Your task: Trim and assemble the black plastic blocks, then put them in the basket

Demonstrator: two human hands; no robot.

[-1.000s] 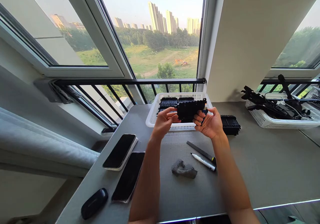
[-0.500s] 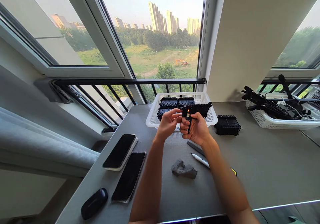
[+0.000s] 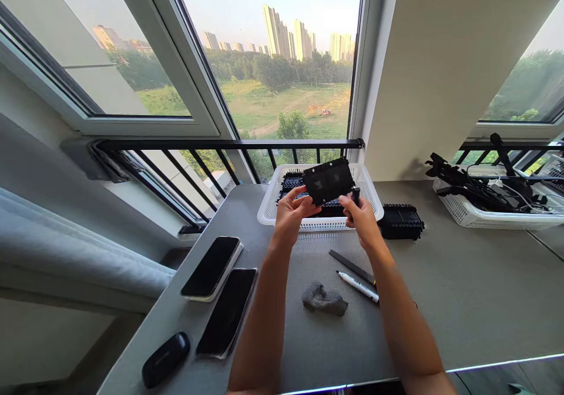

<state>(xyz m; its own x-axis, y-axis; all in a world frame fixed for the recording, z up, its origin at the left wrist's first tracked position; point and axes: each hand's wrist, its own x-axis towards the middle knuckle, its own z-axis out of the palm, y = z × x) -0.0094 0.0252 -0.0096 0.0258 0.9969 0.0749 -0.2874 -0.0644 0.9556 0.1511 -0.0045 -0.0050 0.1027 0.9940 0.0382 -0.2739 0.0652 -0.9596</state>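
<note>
My left hand (image 3: 294,211) is closed on the lower left edge of a flat black plastic panel (image 3: 328,178) with a toothed rim, its broad face tilted toward me. In my right hand (image 3: 360,216) is a small black handheld tool (image 3: 355,194), held upright in the fist beside the panel's right corner. What kind of tool it is, I cannot make out. Both hands are over the front of a white plastic basket (image 3: 265,210), where more black ribbed panels (image 3: 291,181) lie partly hidden behind the held one.
Right of the basket sits a stack of black panels (image 3: 402,221). A white marker (image 3: 359,286), a dark flat strip (image 3: 350,264) and a grey lump (image 3: 325,299) lie nearer. Two phones (image 3: 211,267) and a black case (image 3: 166,358) are left. Another basket (image 3: 489,217) holds cables.
The panel has turned from edge-on to showing its broad face. My right hand has moved right, away from my left, with the small black tool; a small orange glow seen before is gone.
</note>
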